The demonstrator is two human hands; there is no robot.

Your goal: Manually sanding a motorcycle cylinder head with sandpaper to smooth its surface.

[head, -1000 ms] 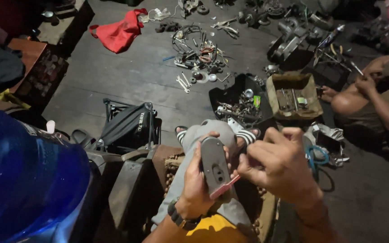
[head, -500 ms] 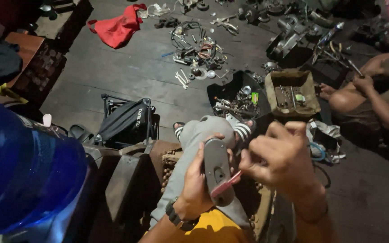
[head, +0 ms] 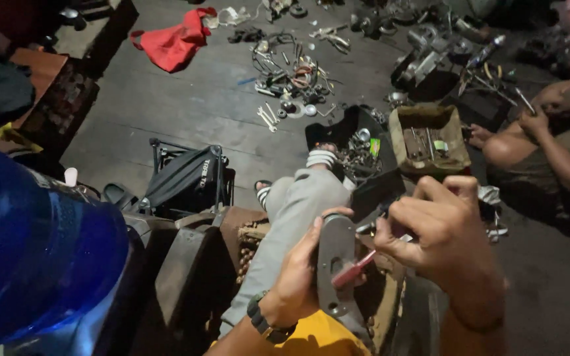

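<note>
My left hand grips a long grey metal part and holds it upright against my grey-trousered knee. My right hand is closed around a thin tool with a reddish handle; its tip rests on the face of the metal part. A dark watch sits on my left wrist. My feet in striped sandals rest on the floor ahead.
A big blue water bottle fills the lower left. A black tool bag, a tray of small parts, scattered wrenches, a red cloth and engine parts lie on the floor. Another person sits at right.
The view has drifted slightly. My right hand has edged toward the metal part, and the reddish tool stays on its face. The left hand keeps its hold.
</note>
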